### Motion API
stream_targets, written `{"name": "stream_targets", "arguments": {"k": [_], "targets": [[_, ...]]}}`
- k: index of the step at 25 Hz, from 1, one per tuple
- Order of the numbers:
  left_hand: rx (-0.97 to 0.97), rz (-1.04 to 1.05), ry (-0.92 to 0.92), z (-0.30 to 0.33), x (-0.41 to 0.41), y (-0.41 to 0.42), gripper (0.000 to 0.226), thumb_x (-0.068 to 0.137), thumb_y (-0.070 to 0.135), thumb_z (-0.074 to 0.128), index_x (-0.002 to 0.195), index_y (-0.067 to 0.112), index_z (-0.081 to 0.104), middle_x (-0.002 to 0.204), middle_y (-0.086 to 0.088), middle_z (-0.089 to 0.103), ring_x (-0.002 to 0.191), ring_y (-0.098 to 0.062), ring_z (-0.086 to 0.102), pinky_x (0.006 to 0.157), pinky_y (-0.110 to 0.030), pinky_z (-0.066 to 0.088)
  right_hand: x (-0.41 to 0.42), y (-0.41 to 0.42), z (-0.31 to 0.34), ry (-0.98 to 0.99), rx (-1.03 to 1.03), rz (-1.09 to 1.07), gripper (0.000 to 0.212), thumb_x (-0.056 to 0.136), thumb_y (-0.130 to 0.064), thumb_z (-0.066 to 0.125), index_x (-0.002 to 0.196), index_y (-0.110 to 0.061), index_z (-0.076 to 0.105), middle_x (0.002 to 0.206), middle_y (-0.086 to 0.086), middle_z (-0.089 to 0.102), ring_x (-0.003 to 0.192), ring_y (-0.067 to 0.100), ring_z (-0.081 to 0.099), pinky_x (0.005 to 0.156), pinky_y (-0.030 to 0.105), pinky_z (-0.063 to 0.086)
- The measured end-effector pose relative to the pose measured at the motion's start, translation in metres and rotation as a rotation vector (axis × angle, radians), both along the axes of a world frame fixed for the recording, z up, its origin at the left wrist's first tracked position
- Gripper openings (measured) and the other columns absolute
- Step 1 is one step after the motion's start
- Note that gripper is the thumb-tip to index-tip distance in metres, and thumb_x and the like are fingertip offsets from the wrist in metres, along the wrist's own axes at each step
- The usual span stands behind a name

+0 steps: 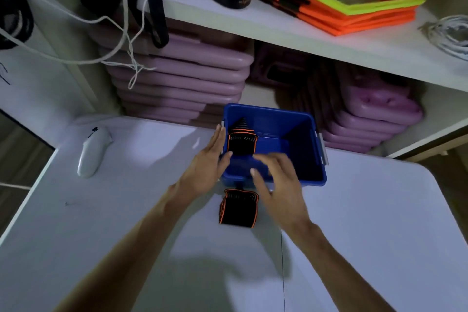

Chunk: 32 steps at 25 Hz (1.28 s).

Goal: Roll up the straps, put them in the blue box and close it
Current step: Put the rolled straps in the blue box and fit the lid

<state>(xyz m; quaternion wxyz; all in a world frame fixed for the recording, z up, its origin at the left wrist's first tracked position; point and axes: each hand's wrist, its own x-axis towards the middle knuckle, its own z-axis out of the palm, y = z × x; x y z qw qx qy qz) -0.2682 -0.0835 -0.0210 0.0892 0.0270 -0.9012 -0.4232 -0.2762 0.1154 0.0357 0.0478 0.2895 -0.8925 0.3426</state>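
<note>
An open blue box (301,119) stands at the far edge of the white table (367,223). Inside it, at the left, a rolled black strap with orange edging (241,140) stands upright. A second rolled strap (239,209) lies on the table just in front of the box. My left hand (206,162) rests flat against the box's left front corner, fingers straight. My right hand (277,177) hovers over the box's front rim with fingers spread and blurred, holding nothing. No lid is visible.
A white handheld controller (92,151) lies at the table's left. Behind the box, stacked purple pads (182,83) fill the lower shelf. Orange and yellow frames (359,0), black straps and white cables (121,33) crowd the upper shelf.
</note>
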Motion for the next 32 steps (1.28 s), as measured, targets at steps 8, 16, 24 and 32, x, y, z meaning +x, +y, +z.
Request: {"name": "stream_targets", "arguments": {"k": [8,16,24,32], "targets": [[-0.009,0.011,-0.065,0.003,0.002,0.004,0.065,0.099,0.028,0.041,0.152,0.017,0.006,0.160,-0.001,0.013,0.144,-0.017,0.022,0.113,-0.019,0.016,0.058,0.045,-0.073,-0.393,0.176,0.075,0.085,0.084,-0.053,0.065,0.151,-0.043,0.013,0.160,-0.011,0.004,0.143,0.004,0.013,0.112,0.029,0.030],[-0.012,0.017,-0.082,0.004,0.003,0.004,0.063,0.099,0.027,0.039,0.152,0.019,0.006,0.160,-0.001,0.013,0.145,-0.016,0.020,0.114,-0.023,0.016,0.042,0.028,-0.099,-0.276,0.324,0.108,0.063,0.096,-0.058,0.032,0.152,-0.029,0.025,0.148,0.008,0.037,0.130,0.023,0.034,0.106,0.038,0.040],[0.005,0.012,-0.099,0.004,0.003,0.003,0.063,0.099,0.027,0.039,0.152,0.023,0.004,0.160,0.002,0.013,0.145,-0.015,0.020,0.118,-0.033,0.020,0.029,0.024,-0.079,-0.656,-0.080,0.091,0.036,0.086,-0.023,0.069,0.121,-0.024,0.061,0.122,-0.007,0.059,0.112,0.003,0.056,0.097,0.031,0.050],[0.034,0.024,-0.074,0.002,0.003,0.003,0.064,0.098,0.023,0.043,0.152,0.023,0.007,0.159,0.001,0.018,0.144,-0.014,0.024,0.116,-0.027,0.022,0.014,0.069,0.021,-0.478,-0.307,0.194,0.035,0.084,-0.011,0.073,0.116,-0.023,0.067,0.119,-0.008,0.063,0.116,0.014,0.059,0.098,0.024,0.045]]}}
